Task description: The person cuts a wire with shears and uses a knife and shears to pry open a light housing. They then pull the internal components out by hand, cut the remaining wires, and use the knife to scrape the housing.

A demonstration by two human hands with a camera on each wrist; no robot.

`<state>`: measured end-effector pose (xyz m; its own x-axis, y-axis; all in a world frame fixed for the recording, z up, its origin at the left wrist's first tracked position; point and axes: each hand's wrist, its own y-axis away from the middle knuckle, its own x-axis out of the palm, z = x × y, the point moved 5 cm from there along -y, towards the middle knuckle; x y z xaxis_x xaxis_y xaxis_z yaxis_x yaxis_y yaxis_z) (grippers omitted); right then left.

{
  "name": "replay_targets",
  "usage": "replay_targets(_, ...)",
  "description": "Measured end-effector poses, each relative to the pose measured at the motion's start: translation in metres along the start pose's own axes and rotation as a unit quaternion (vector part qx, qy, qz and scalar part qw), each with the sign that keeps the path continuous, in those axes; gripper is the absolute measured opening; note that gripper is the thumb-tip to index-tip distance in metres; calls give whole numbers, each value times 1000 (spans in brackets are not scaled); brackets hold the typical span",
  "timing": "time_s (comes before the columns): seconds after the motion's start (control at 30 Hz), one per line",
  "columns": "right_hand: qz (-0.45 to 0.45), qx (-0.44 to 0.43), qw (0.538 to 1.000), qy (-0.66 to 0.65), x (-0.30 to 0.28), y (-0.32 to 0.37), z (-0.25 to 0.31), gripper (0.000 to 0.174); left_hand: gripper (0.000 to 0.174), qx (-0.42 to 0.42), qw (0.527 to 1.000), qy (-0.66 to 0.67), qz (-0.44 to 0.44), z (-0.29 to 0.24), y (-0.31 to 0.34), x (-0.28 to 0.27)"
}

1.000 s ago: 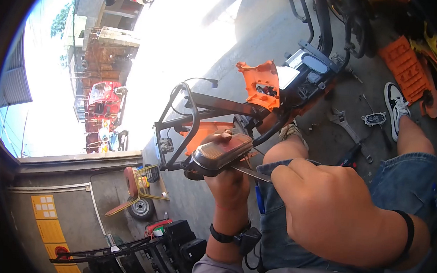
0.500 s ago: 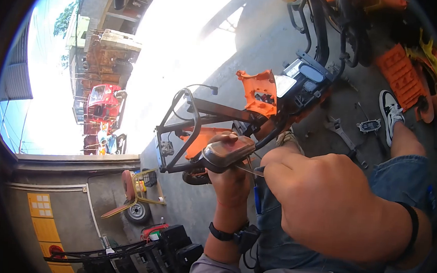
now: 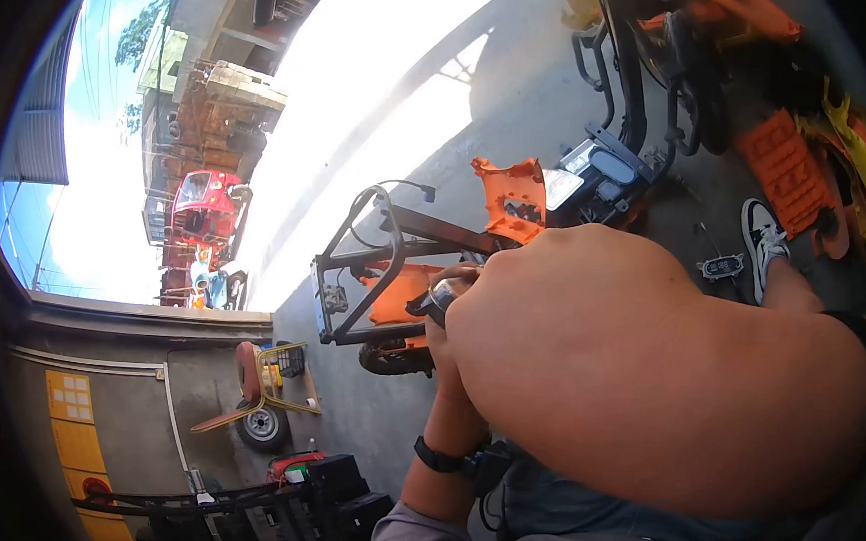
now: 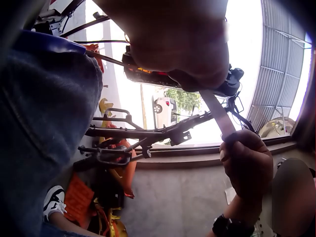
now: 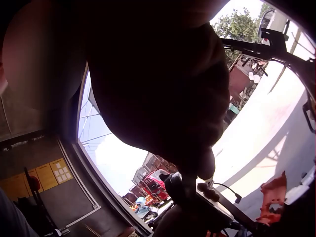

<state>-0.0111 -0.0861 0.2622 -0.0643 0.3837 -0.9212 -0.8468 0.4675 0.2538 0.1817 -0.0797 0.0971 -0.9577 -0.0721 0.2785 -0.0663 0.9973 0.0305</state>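
My left hand holds a vehicle tail lamp with a dark housing. In the head view only a small end of the lamp shows, and most of the left hand is hidden. My right hand covers the rest from above. In the left wrist view the right hand grips a knife by its dark handle. Its flat blade points up to the lamp's edge beside the left hand. The right wrist view is dark, with the right hand close over the lamp.
A stripped black vehicle frame with an orange panel stands ahead. On the floor to the right lie a small display unit and orange body parts. A chair and a wheel stand at left.
My right hand has moved left and up with the knife, over the lamp and left hand. The lamp's lens, visible earlier, is now mostly covered. The head view has shifted slightly.
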Motion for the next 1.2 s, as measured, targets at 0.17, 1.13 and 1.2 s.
replay_targets(0.17, 120, 47, 990, -61, -12, 3, 2, 32, 27, 6, 999, -17, 35, 6, -3, -2)
replay_targets(1.13, -197, 254, 947, -5, 23, 79, -51, 14, 33, 356, 711, -594, 120, -14, -7, -13)
replay_targets(1.2, -350, 258, 898, -72, 36, 96, -70, 15, 18, 340, 786, -513, 59, -16, -6, -20)
